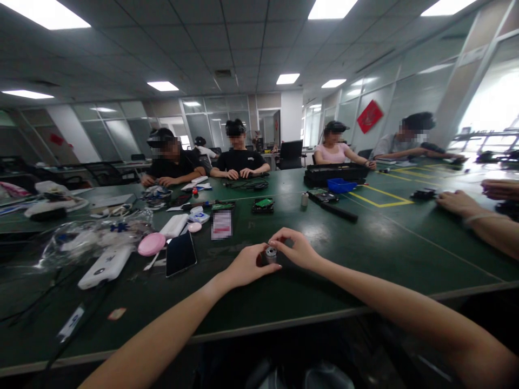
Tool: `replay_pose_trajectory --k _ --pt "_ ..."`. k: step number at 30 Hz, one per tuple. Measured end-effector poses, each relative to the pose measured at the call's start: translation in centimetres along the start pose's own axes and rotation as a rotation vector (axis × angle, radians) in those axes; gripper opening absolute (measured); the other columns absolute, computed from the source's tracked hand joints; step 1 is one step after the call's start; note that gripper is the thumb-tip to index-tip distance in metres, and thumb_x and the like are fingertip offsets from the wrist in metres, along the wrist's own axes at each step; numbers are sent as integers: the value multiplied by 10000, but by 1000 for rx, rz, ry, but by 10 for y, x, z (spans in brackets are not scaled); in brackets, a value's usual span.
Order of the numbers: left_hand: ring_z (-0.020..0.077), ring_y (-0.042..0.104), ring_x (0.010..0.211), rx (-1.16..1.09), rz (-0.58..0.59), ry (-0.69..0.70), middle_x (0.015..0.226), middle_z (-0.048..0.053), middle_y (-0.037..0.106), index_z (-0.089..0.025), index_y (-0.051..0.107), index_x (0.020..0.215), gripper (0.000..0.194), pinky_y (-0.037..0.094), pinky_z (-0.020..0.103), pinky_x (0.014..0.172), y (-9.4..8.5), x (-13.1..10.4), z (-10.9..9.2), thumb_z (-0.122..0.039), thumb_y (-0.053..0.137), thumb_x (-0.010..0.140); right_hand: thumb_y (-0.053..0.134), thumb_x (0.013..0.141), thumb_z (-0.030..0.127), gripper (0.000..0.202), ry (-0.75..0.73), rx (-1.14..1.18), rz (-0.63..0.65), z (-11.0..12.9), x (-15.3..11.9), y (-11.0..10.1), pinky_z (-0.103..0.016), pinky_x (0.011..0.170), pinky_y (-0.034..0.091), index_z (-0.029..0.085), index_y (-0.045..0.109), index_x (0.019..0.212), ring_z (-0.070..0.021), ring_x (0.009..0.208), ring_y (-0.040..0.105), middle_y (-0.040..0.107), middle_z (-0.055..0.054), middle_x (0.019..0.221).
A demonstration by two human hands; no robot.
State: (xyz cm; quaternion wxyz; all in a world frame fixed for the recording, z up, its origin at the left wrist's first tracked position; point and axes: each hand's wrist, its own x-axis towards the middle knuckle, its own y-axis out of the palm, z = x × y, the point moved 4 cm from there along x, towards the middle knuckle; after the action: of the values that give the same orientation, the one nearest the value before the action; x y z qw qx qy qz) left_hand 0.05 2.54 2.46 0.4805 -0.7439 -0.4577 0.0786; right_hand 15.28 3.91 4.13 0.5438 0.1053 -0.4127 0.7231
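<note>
A small silvery metal cylinder [271, 254], with holes in its round top face, stands upright between my two hands at the near side of the green table. My left hand [248, 266] curls around its left and front sides, thumb in front. From the right, my right hand [299, 248] reaches over with bent fingers, their tips closed at the top rim of the same cylinder. Whether the right fingertips also pinch some tiny part is too small to tell. A similar metal cylinder [304, 199] stands apart, farther back on the table.
Left lie a black phone [180, 254], a pink round case [151, 245], a white device [106, 266] and plastic bags. Beyond my hands are a green circuit board [263, 204], a black bar [339, 212] and a blue tray [341, 186]. A co-worker's hands [458, 202] rest at right; others sit opposite.
</note>
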Motion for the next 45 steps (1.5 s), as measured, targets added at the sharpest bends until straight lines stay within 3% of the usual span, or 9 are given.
replay_pose_trajectory --k 8,13,22,28,34,39,42,45 --pt "138 514 636 18 -13 0 774 6 602 -152 607 981 431 367 229 565 1 0 2 -529 621 770 607 819 408 250 71 67 93 -9 1 7 -263 674 465 171 682 842 -122 742 553 551 -52 947" --pt "136 523 646 -3 -4 -1 790 6 614 -152 609 970 421 377 227 571 1 0 1 -524 620 773 594 822 440 287 113 73 160 -7 1 6 -252 643 449 164 659 867 -113 707 545 576 -42 894" --pt "136 518 643 -14 8 12 789 3 609 -163 610 967 386 374 226 572 0 0 -2 -502 621 783 620 765 532 397 290 320 275 -12 2 10 -219 543 434 141 580 821 -87 584 526 611 -10 722" --pt "137 505 646 -6 10 -2 773 4 592 -153 601 916 377 368 229 573 1 0 -1 -504 620 781 640 743 536 399 238 246 243 -11 2 10 -216 557 434 139 601 754 -94 620 547 613 -13 748" --pt "150 527 674 -11 15 -6 806 17 611 -154 598 1003 421 375 235 593 1 0 -1 -513 612 785 690 706 504 405 273 284 275 -13 -1 11 -215 514 422 127 634 842 -95 573 553 656 -26 721" --pt "149 525 653 3 6 -3 786 16 609 -152 607 956 405 374 236 578 0 0 -1 -517 611 783 712 684 487 395 296 309 195 -16 0 11 -232 536 427 117 652 813 -108 590 562 665 -39 721" --pt "145 521 637 8 11 -8 760 10 600 -151 607 918 402 375 236 571 -1 0 -2 -529 607 781 692 701 495 400 305 320 100 -21 7 1 -236 560 424 119 667 834 -111 615 558 664 -42 730" --pt "147 530 664 -1 10 13 784 7 605 -163 608 910 378 386 237 593 -3 -1 -6 -520 610 784 680 706 510 419 295 176 44 -33 13 -20 -229 539 393 127 692 876 -105 593 527 661 -39 725"
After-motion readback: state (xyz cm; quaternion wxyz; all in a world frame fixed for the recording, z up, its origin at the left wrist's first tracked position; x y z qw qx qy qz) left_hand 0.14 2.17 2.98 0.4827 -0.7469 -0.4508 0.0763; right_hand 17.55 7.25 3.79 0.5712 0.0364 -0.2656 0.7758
